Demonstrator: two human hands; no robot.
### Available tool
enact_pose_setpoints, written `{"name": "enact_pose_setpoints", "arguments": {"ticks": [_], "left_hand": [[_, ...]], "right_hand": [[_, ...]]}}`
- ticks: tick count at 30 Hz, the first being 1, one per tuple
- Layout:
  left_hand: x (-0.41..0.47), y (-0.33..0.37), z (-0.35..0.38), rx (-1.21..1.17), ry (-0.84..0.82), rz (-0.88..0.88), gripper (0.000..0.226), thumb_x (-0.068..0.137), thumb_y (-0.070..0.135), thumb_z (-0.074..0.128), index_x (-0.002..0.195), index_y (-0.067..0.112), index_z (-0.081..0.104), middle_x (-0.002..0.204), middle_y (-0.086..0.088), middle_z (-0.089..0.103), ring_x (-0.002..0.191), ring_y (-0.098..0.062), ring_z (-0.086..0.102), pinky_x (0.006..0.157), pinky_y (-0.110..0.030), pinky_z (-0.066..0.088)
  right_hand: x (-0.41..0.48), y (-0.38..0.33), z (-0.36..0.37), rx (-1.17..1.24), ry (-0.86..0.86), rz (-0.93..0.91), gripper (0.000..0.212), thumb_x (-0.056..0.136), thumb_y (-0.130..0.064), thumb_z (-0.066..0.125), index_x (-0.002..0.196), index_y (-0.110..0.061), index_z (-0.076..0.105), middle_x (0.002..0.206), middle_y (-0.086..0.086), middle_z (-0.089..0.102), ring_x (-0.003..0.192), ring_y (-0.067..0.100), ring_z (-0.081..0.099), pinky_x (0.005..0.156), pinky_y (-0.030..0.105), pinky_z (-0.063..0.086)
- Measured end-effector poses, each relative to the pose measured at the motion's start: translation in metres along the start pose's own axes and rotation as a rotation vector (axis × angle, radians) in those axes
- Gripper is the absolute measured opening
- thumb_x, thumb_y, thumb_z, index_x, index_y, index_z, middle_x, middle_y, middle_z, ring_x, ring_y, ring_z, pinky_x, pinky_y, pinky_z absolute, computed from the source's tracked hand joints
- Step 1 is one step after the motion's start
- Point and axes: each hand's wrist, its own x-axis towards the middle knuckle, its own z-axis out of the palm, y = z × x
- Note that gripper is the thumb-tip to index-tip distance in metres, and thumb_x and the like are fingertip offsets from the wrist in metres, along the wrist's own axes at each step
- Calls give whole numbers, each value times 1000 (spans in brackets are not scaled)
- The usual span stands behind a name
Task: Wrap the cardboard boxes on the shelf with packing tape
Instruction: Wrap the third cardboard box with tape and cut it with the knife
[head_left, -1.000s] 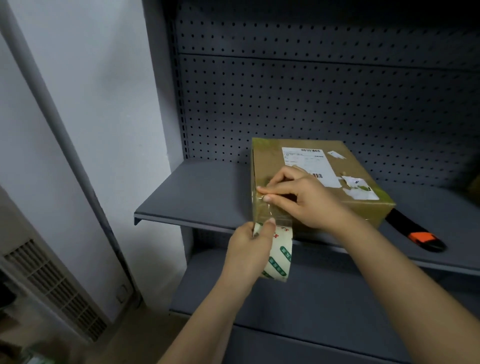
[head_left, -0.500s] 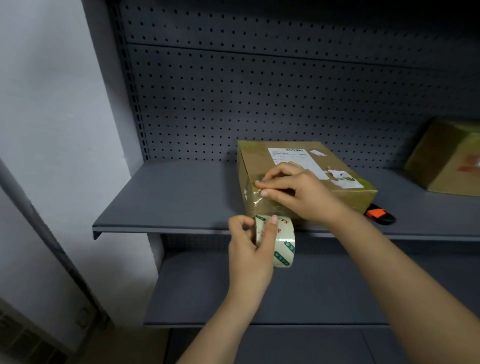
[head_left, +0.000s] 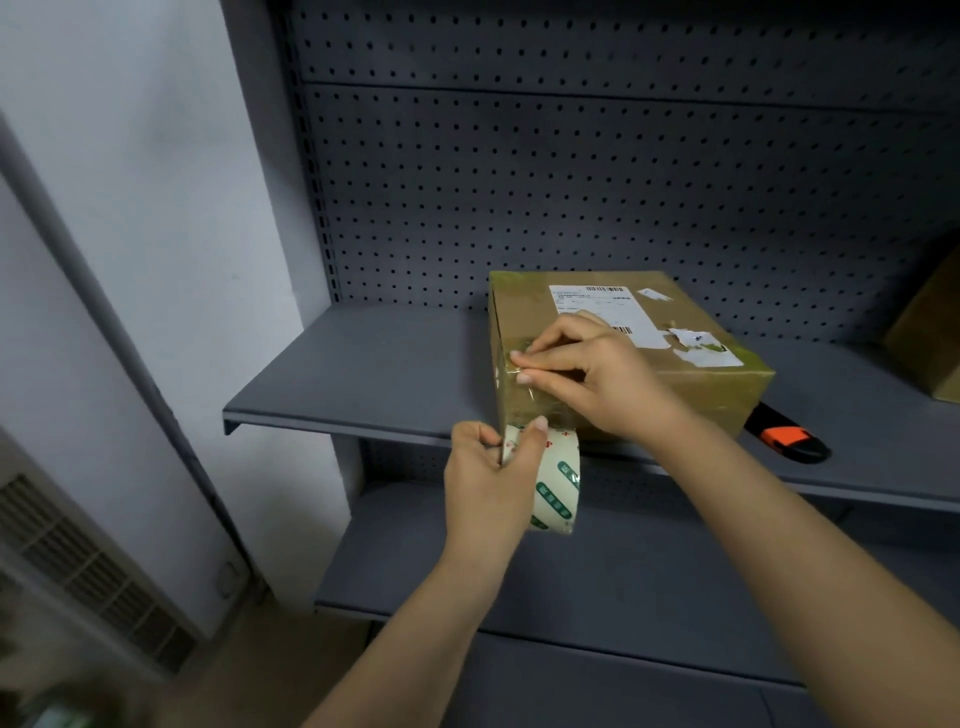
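Two cardboard boxes stand on the grey shelf (head_left: 374, 374): one labelled box (head_left: 696, 389) in the middle of the frame, at the shelf's front edge, and a second box (head_left: 930, 338) cut by the right edge, well apart. One tape roll (head_left: 558, 480) hangs just below the front left corner of the labelled box, gripped by the left hand (head_left: 491, 475) with thumb and fingers curled round its rim. The right hand (head_left: 592, 376) lies on that corner, its fingers stretched and pressing clear tape onto the cardboard, and one black and orange knife (head_left: 787, 441) lies on the shelf just right of this box.
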Motion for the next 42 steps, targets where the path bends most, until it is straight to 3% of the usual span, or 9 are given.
{"name": "enact_pose_setpoints", "arguments": {"ticks": [3, 8, 13, 16, 20, 25, 30, 33, 42], "left_hand": [[-3, -4, 2, -22, 25, -29, 38, 86, 37, 73, 86, 19, 39, 80, -11, 69, 69, -20, 67, 61, -39, 54], [-7, -2, 9, 34, 43, 60, 31, 92, 33, 67, 110, 28, 43, 79, -8, 72, 73, -20, 72, 65, -36, 56], [-12, -2, 11, 63, 56, 125, 15, 96, 38, 58, 105, 31, 49, 63, 5, 66, 60, -4, 66, 52, -21, 50], [-11, -2, 14, 78, 48, 114, 12, 97, 39, 57, 103, 30, 51, 75, -1, 69, 70, -15, 70, 62, -34, 55], [-9, -1, 14, 74, 44, 114, 9, 98, 35, 56, 103, 30, 51, 75, -1, 69, 63, -8, 67, 57, -26, 54], [-8, 2, 15, 58, 50, 111, 11, 97, 34, 57, 105, 28, 51, 73, 3, 67, 62, -5, 66, 55, -24, 52], [-10, 4, 16, 51, 59, 111, 12, 97, 33, 58, 105, 28, 51, 76, 1, 69, 63, -9, 68, 56, -26, 53], [-9, 2, 17, 46, 78, 118, 12, 97, 34, 59, 105, 28, 51, 78, -2, 71, 66, -13, 69, 57, -29, 52], [-13, -1, 40, -11, 60, 138, 14, 96, 36, 61, 104, 31, 50, 87, -3, 70, 69, -17, 69, 51, -27, 52]], "right_hand": [[0, 1, 0, 9, 1, -5, 23, 86, -30, 72, 107, -21, 76, 93, -7, 61, 90, 12, 51, 80, 20, 42], [0, 7, -3, -17, -29, -70, 27, 88, -31, 69, 112, -20, 74, 96, -5, 60, 93, 15, 51, 83, 25, 44], [-6, 13, 2, -126, 37, -192, 33, 92, -35, 63, 116, -15, 72, 98, -1, 62, 91, 18, 52, 79, 30, 48], [-13, 19, 10, -252, 133, -306, 32, 95, -30, 61, 114, -7, 71, 102, 4, 66, 89, 22, 55, 75, 35, 51], [-13, 23, 7, -257, 111, -336, 35, 93, -31, 62, 116, -6, 70, 104, 5, 66, 91, 22, 56, 72, 38, 53], [-10, 19, 5, -205, 53, -274, 38, 92, -34, 60, 116, -7, 69, 106, 2, 66, 94, 23, 57, 73, 41, 54], [-12, 11, -10, -131, 9, -156, 31, 92, -29, 65, 116, -11, 70, 114, -1, 67, 107, 18, 58, 93, 34, 50], [-26, 14, -26, -168, 101, -68, 26, 91, -24, 67, 115, -13, 70, 113, -1, 67, 108, 16, 58, 96, 28, 45], [-93, 41, -85, -356, 420, 241, 9, 88, -8, 70, 96, -7, 72, 94, 4, 65, 92, 21, 58, 80, 22, 42]]}}
